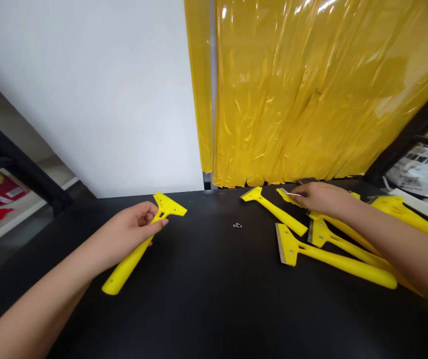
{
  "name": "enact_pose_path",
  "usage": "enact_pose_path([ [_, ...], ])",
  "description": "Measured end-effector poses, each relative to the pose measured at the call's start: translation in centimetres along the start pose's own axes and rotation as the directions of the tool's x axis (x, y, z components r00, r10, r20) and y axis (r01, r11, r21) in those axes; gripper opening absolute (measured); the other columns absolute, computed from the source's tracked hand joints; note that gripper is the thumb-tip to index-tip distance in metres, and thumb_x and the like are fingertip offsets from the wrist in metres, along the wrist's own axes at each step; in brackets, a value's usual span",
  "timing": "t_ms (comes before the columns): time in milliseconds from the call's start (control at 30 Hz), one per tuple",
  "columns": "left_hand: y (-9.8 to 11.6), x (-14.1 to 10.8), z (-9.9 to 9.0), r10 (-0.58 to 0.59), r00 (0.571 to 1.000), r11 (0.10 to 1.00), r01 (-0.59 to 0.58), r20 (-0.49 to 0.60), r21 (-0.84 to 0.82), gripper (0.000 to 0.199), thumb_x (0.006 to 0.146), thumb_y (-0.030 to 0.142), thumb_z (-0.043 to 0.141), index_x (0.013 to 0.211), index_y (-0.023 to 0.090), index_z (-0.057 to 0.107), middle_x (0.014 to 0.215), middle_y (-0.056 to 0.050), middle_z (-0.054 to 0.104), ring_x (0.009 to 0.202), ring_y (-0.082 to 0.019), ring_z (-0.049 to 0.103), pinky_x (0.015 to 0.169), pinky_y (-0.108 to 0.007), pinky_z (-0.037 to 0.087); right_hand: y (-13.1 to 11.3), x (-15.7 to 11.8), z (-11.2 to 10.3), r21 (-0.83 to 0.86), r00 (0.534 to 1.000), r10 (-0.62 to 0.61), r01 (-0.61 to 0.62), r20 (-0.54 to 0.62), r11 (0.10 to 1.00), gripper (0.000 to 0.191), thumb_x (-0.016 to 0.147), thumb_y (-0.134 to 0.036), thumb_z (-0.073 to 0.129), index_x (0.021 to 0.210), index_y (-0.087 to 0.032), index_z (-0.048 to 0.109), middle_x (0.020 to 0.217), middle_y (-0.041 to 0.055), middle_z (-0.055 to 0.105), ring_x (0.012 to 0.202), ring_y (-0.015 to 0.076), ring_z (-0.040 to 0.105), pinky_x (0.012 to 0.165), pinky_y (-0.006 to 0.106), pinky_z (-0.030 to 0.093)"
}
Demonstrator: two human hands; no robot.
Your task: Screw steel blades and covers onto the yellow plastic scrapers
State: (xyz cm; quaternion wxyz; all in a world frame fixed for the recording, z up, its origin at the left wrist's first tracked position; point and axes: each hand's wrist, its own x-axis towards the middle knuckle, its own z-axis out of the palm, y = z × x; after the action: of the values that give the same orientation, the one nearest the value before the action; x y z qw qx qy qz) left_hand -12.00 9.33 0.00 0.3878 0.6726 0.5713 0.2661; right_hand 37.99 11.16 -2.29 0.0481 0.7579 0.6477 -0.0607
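Note:
My left hand [139, 227] is closed round the neck of a yellow scraper [129, 264], whose head points up and right and shows no blade. At the right, my right hand [313, 196] is closed above a group of yellow scrapers, with a thin metal piece [292, 193] jutting left from its fingertips; what exactly it grips is partly hidden. Beside that hand lies a scraper [279, 214] with its handle toward the lower right. Nearer to me, another scraper [333, 257] has a metal blade along its left edge. Small metal screws [237, 226] sit mid-table.
The black table [206, 299] spans the view. A white panel [124, 99] and yellow plastic strips [292, 99] hang behind it. Black frame bars stand at both sides, with red packages [0, 189] on a left shelf and a white printed bag [419, 167] at right.

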Motion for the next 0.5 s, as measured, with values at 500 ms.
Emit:
enact_pose_path([
  [500, 2.9, -3.0, 5.7, 0.037, 0.903, 0.932, 0.124, 0.428, -0.34, 0.03, 0.097, 0.045, 0.071, 0.099, 0.022, 0.051, 0.073, 0.007, 0.062, 0.05, -0.007, 0.056, 0.05, -0.021, 0.048, -1.5, 2.0, -2.3, 0.277, 0.994, 0.08, -0.098, 0.077, 0.956, 0.031, 0.102, -0.042, 0.067, 0.12, -0.017, 0.069, 0.119, 0.0079, 0.071, 0.099, 0.0213, 0.07, 0.086, 0.041, 0.061],
])
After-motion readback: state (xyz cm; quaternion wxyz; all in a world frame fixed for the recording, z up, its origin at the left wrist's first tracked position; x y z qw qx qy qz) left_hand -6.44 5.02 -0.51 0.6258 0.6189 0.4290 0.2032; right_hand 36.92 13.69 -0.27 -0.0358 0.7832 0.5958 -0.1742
